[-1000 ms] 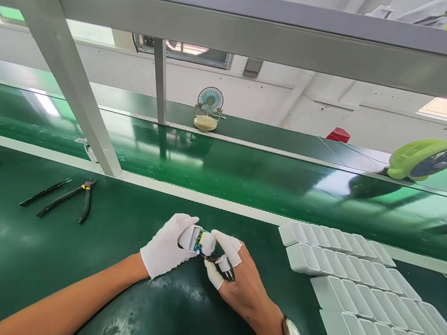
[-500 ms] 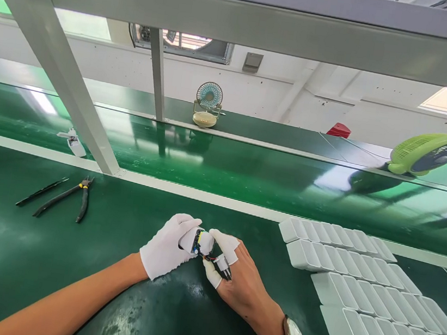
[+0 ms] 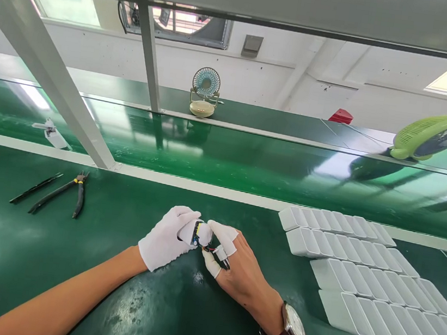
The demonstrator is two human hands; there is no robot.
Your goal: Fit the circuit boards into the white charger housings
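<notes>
My left hand point(image 3: 168, 239), in a white glove, is closed around a white plastic housing point(image 3: 187, 232). A small circuit board point(image 3: 197, 233) with a yellow component shows at the housing's open end. My right hand point(image 3: 231, 262), with white covers on its fingertips and a watch on the wrist, pinches a rounded white part point(image 3: 204, 235) against the board. Thin wires run below it to a white connector point(image 3: 221, 253) by my right fingers. Whether the rounded part is joined to the board is hidden.
Cutting pliers point(image 3: 64, 193) and black tweezers point(image 3: 36, 188) lie on the green bench at left. Rows of white plastic housings point(image 3: 352, 269) stand at right. Beyond a pale rail runs a green conveyor belt point(image 3: 216, 158) carrying a white piece point(image 3: 55, 135). A slanted metal post point(image 3: 59, 69) rises at left.
The camera view has tilted slightly down and shifted. The white piece on the belt has moved left. Both hands keep their hold, with the parts at nearly the same spacing.
</notes>
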